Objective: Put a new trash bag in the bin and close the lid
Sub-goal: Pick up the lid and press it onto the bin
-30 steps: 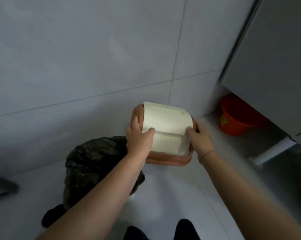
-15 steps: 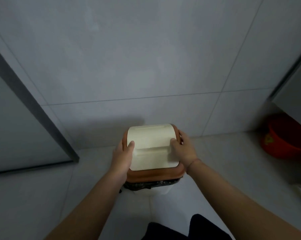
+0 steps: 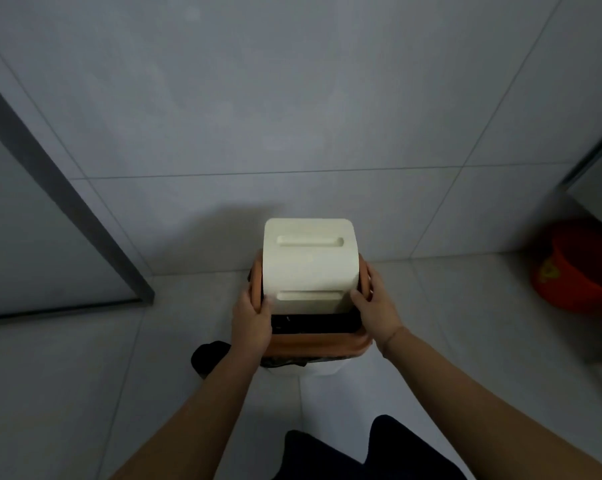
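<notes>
A small white bin (image 3: 322, 368) stands on the floor tiles against the wall. On top sits an orange lid frame (image 3: 322, 342) with a cream swing flap (image 3: 310, 263). The flap is tilted up at its near edge and shows a black trash bag (image 3: 313, 323) in the opening. Black bag plastic also pokes out under the frame. My left hand (image 3: 251, 320) grips the frame's left side, thumb on the flap's edge. My right hand (image 3: 374, 306) grips the right side.
An orange bucket (image 3: 578, 268) stands at the right under a grey cabinet (image 3: 601, 181). A dark door frame (image 3: 63, 199) runs down the left. A black object (image 3: 209, 355) lies on the floor just left of the bin. My dark-trousered legs (image 3: 361, 452) are below.
The lid frame came over from the right and now sits on the bin. The cream flap has tipped back, showing the black bag. The full black bag at the left is out of view.
</notes>
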A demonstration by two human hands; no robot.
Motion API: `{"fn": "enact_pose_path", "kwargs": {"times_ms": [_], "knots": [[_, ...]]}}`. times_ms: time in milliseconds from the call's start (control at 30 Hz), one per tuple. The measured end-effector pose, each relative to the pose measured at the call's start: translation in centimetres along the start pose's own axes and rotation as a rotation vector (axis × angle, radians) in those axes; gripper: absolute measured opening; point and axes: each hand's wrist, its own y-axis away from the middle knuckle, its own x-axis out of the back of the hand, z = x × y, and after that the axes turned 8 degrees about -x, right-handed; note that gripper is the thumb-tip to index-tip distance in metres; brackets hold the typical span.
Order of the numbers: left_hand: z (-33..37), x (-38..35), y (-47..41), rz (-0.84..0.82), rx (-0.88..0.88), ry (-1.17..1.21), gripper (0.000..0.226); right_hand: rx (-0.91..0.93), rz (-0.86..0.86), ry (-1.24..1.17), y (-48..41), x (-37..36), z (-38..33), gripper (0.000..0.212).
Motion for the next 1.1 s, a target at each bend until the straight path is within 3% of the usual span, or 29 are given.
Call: {"fn": "enact_pose_path", "kwargs": {"times_ms": [267,667,867,1000,1100], "knots": [[-1.6,0.5,-0.6,-0.087,-0.055,-0.164,0.045,0.064,-0.087,0.082,-0.4,-0.1,0.9,0.065],[-2.6,0.7,-0.1,-0.124,-0.105,-0.167,0.047,0.108,-0.120,0.137,-0.2,0.0,1.2,0.071],[-2.2,1.2,-0.2,-0.212,-0.150,-0.039,0.051,-0.097,-0.144,0.090,-0.2,0.3,2.3,0.063],[-1.0,2.9,-1.6,-0.468,0.031,0.206,0.080,-0.184,-0.269,0.036,-1.1,1.6,1.5,0.092],[1.3,3.2,-3.8,-0.342,0.062,0.209,0.083,-0.096,-0.154,0.107,-2.6,1.9,-0.8,0.092]]}}
